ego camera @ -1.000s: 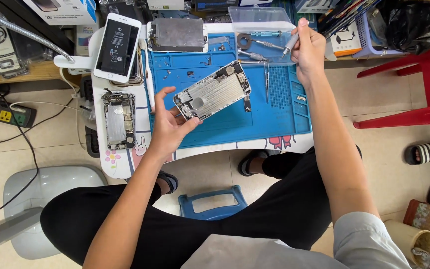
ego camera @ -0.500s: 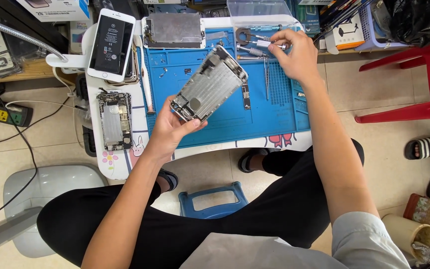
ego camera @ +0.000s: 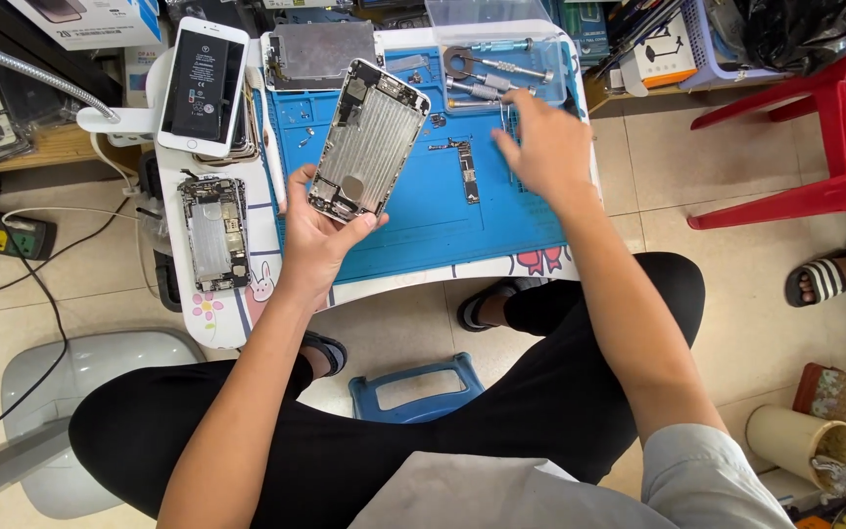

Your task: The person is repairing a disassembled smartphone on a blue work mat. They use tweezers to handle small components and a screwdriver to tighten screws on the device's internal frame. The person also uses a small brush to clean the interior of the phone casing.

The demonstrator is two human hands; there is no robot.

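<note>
From the head view, your left hand [ego camera: 317, 235] holds a stripped phone housing [ego camera: 369, 139] raised above the bench [ego camera: 247, 304], its grip closed around the lower end, thumb on one edge and fingers wrapped behind the other, with the bare metal inside facing you. Your right hand [ego camera: 545, 147] hovers low over the blue work mat [ego camera: 501, 220], fingers spread loosely and, as far as the blur lets you judge, holding nothing; it sits just beside a narrow logic board [ego camera: 466, 172] lying on the mat and near a clear tray of screwdrivers [ego camera: 501, 59] at the far edge. Judging by how things lie, the teardown looks well advanced: the housing is largely emptied, the board is already out and apart from it, and a detached metal-backed screen panel [ego camera: 320, 54] rests at the top of the mat. A second opened phone [ego camera: 213, 230] with its insides exposed lies on the white part of the bench to your left, and a white phone [ego camera: 200, 86] sits face up beyond it. What remains inside the held housing is too small to make out.
</note>
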